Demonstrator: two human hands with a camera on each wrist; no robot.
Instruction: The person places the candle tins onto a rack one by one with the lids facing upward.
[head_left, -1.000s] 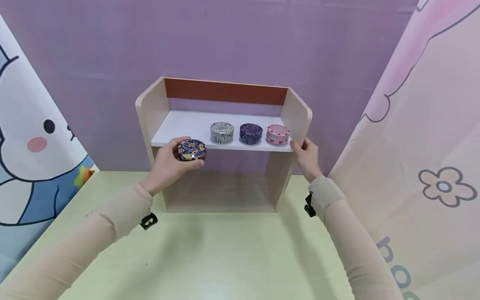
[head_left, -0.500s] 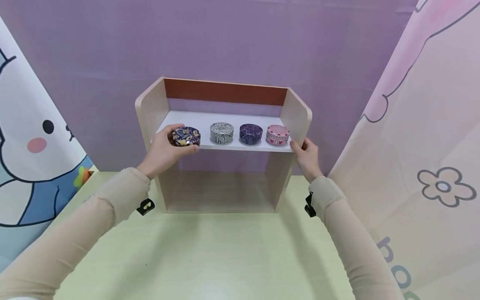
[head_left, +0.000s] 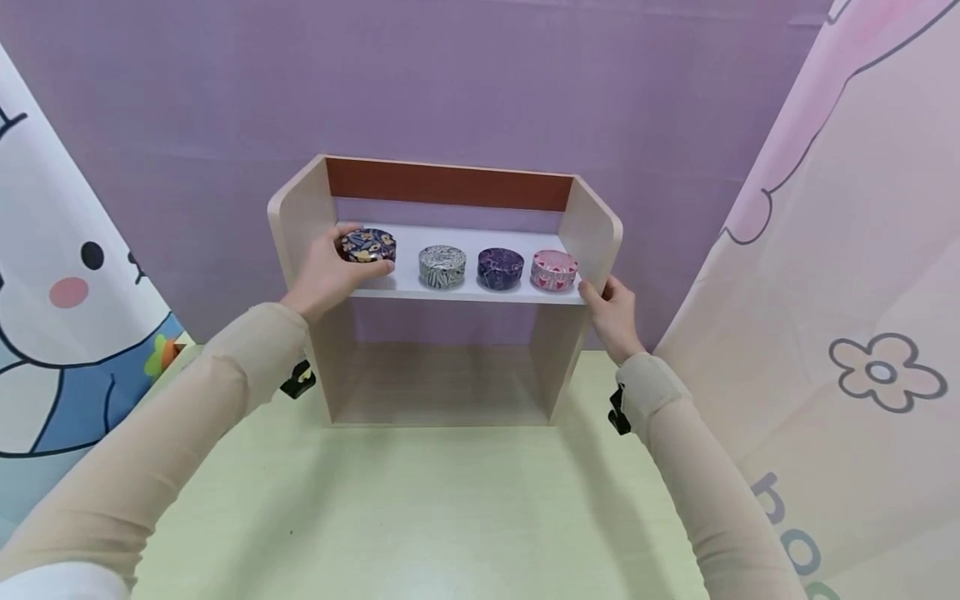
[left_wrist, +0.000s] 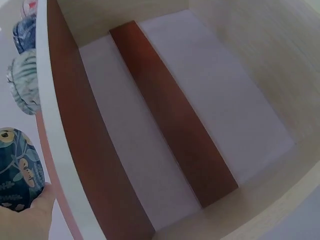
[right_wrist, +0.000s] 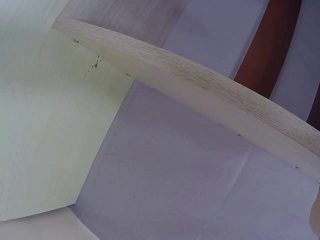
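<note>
My left hand (head_left: 324, 273) grips a round tin (head_left: 368, 245) with a navy and yellow floral pattern, thumb at its front and fingers behind. The floral tin is over the left part of the white shelf board (head_left: 405, 285), a shadow beneath it. To its right a green-white leaf-patterned tin (head_left: 442, 267), a dark purple tin (head_left: 500, 269) and a pink tin with hearts (head_left: 554, 271) stand in a row. My right hand (head_left: 617, 318) holds the front edge of the right side panel (head_left: 594, 225). Only a sliver of that hand shows in the right wrist view.
The small wooden shelf unit (head_left: 341, 367) stands on a pale green table (head_left: 450, 508) against a purple backdrop (head_left: 480, 83). A brown back rail (head_left: 450, 185) runs along its top. Printed cloths hang at the left and right.
My left hand has carried the floral tin up and slightly left, from in front of the shelf board to above it. The right hand and other tins have stayed in place.
</note>
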